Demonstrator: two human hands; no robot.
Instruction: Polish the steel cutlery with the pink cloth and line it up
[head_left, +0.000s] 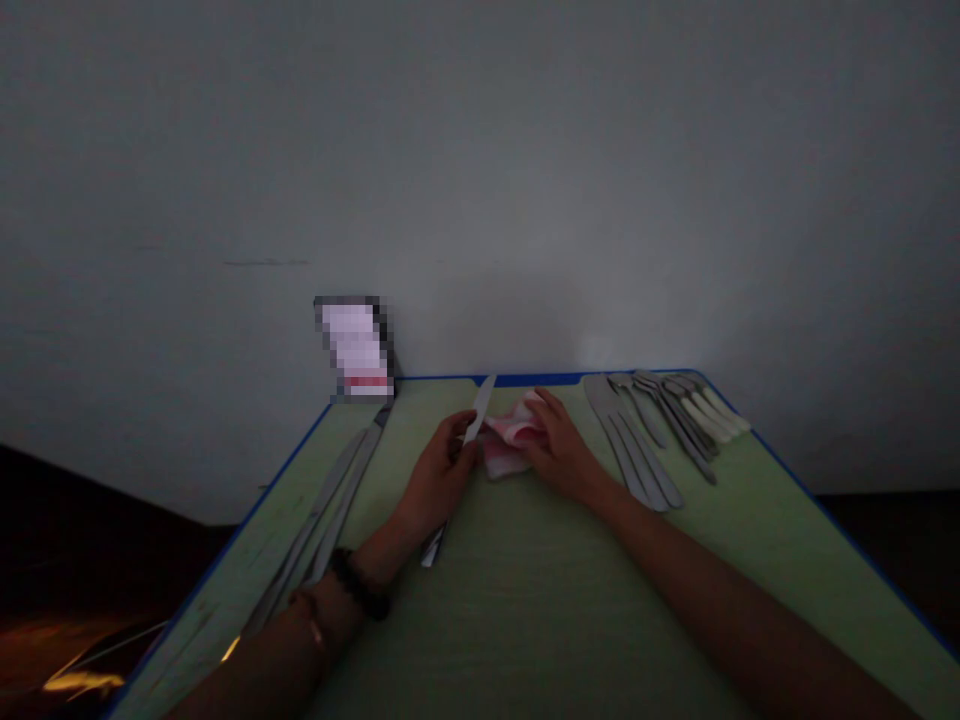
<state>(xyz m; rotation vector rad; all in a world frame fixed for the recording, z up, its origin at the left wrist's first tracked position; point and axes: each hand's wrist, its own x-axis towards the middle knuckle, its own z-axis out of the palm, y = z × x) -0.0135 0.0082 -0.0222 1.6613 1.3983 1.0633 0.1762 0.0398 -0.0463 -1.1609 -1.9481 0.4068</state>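
My left hand (448,462) is closed around a table knife (483,401). Its blade points away from me toward the wall, and the handle end comes out below my wrist. To the right, my right hand (562,445) grips a crumpled pink and white cloth (506,450). The cloth lies close beside the blade; whether it touches the knife I cannot tell. On the left of the table, more table knives (339,500) lie lengthwise, partly hidden behind my left forearm.
The green table (525,620) has a blue edge and stands against a grey wall (525,180). A blurred-out phone (356,345) leans upright at the back left. At the back right lie several knives (634,460), forks and spoons (675,420), and white-handled cutlery (709,410).
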